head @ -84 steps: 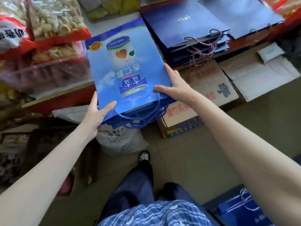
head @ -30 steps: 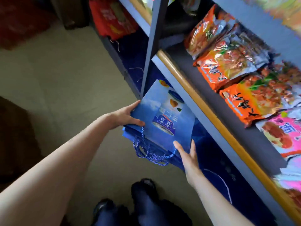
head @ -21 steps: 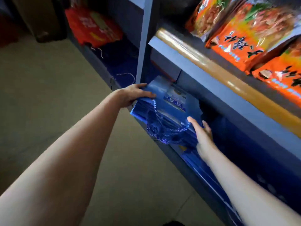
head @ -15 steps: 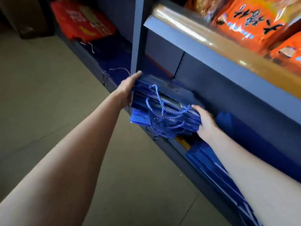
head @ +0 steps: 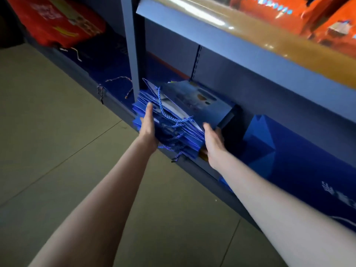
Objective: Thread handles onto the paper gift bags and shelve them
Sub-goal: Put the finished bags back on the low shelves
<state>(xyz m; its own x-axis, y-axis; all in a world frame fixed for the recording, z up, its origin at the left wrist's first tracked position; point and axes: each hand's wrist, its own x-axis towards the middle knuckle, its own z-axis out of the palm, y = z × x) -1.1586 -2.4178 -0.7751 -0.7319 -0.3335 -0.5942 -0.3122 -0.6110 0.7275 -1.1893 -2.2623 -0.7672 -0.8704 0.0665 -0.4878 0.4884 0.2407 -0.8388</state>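
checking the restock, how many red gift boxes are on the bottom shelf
1: a red gift box at the far left of the bottom shelf, beyond the upright post. Others may be out of frame.

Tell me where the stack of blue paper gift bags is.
In the head view, the stack of blue paper gift bags lies on the bottom shelf, just right of the grey upright post, between both hands.

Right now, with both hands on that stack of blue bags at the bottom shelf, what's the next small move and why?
Probably push the stack of blue gift bags further back onto the bottom shelf. Its near edge and rope handles overhang the shelf's front lip, and the left hand and right hand flank it, placed to slide it in.
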